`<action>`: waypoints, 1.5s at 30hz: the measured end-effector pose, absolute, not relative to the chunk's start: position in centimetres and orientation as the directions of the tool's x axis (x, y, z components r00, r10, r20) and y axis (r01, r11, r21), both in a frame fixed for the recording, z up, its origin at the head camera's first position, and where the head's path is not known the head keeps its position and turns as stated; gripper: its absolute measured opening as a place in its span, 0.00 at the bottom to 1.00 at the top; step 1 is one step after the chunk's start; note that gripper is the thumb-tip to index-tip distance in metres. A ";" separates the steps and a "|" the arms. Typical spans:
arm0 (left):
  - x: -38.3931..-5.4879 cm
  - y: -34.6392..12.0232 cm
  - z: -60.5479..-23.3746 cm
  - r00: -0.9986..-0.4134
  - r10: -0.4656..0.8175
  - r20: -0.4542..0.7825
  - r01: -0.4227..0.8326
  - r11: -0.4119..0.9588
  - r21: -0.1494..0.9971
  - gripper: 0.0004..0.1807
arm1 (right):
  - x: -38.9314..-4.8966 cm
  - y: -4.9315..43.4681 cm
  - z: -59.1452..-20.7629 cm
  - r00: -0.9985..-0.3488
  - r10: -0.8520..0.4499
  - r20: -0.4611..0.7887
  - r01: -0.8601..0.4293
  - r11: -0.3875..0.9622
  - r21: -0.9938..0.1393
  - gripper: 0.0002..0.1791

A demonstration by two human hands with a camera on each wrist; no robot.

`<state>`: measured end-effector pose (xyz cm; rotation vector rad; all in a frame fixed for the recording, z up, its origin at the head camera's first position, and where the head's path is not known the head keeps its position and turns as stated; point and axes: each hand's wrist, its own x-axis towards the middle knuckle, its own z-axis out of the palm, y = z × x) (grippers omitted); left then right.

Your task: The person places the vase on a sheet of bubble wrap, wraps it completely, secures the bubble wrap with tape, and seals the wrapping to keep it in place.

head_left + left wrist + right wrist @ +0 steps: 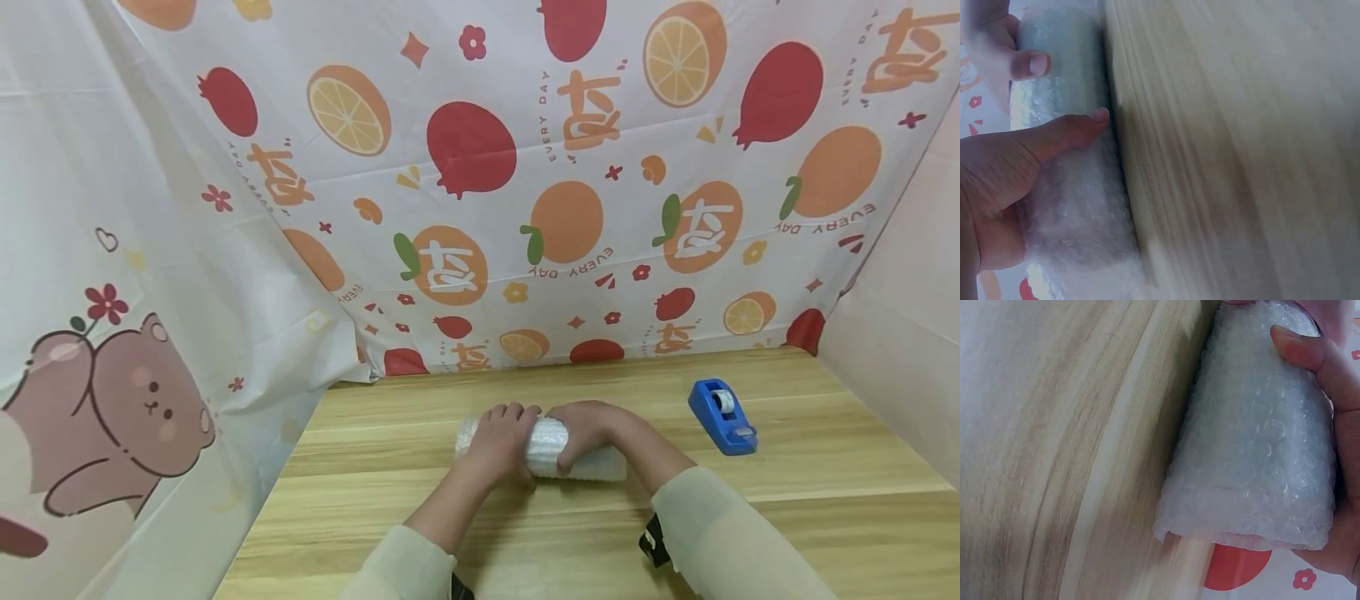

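A roll of bubble wrap [546,446] lies sideways on the wooden table, its bubbled surface translucent and whitish. My left hand [498,446] grips it left of the middle; in the left wrist view the thumb [1072,134] lies across the near side, and the other fingers are hidden behind the roll. Just to the right, my right hand [592,427] holds the same roll, with its thumb [1300,350] over the wrap and its fingers on the far side. In the right wrist view one end of the roll shows a loose-looking, slightly flared edge of wrap.
A blue tape dispenser [723,417] with a roll of clear tape stands on the table to the right. The wooden table [360,500] meets a fruit-printed curtain [480,225] at the back. A bear-printed sheet [142,400] hangs at the left, and a white wall panel [900,308] stands at the right.
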<state>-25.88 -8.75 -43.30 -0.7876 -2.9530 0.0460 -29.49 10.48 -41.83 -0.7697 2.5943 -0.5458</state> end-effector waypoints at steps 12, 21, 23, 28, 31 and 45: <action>-26.1 -8.8 -43.2 -0.866 0.499 0.030 0.500 0.865 0.036 0.50 | -28.8 11.2 -42.4 -0.790 -0.593 -0.156 -0.464 0.745 -0.479 0.42; -26.9 -9.0 -42.4 -0.869 0.493 -0.053 0.487 0.868 0.097 0.51 | -27.4 10.9 -42.6 -0.833 -0.553 -0.034 -0.524 0.806 -0.275 0.52; -27.1 -9.0 -42.2 -0.867 0.494 -0.070 0.485 0.868 0.109 0.51 | -27.1 10.8 -42.5 -0.839 -0.543 -0.017 -0.525 0.819 -0.233 0.52; -27.7 -8.9 -41.8 -0.861 0.496 -0.114 0.480 0.865 0.144 0.53 | -26.1 10.3 -42.6 -0.838 -0.545 0.015 -0.543 0.832 -0.114 0.56; -28.1 -8.8 -41.8 -0.858 0.491 -0.147 0.471 0.869 0.156 0.55 | -25.7 10.1 -42.9 -0.839 -0.542 0.045 -0.544 0.836 -0.071 0.58; -29.3 -8.7 -41.1 -0.839 0.496 -0.224 0.459 0.866 0.197 0.50 | -25.0 9.4 -44.5 -0.863 -0.467 0.192 -0.457 0.884 0.094 0.61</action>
